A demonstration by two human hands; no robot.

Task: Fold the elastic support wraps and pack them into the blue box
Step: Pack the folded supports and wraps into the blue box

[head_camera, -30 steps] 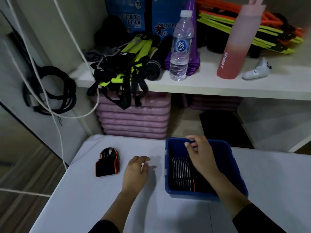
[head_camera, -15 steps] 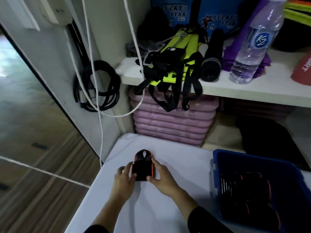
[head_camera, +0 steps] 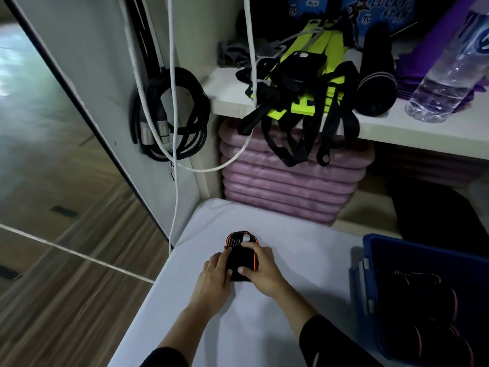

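Observation:
A black elastic support wrap (head_camera: 240, 258) with orange edging lies on the white table (head_camera: 291, 260) near its far left corner. My left hand (head_camera: 215, 282) holds its left side, fingers over the edge. My right hand (head_camera: 260, 271) grips its right side, with fingers curled over the top and the thumb on the front. The blue box (head_camera: 375, 260) stands at the right edge of the view. Several folded black-and-orange wraps (head_camera: 423, 295) lie inside it.
A shelf (head_camera: 397, 128) behind the table carries black and yellow straps (head_camera: 304, 102), a water bottle (head_camera: 447, 75) and a dark roll. Pink mats (head_camera: 285, 186) are stacked under it. Cables (head_camera: 169, 115) hang on the wall at left. The table's left edge drops to a wooden floor (head_camera: 66, 260).
My right hand left the blue box and both hands moved left onto the wrap on the table. My view turned left, so the box now sits at the right edge.

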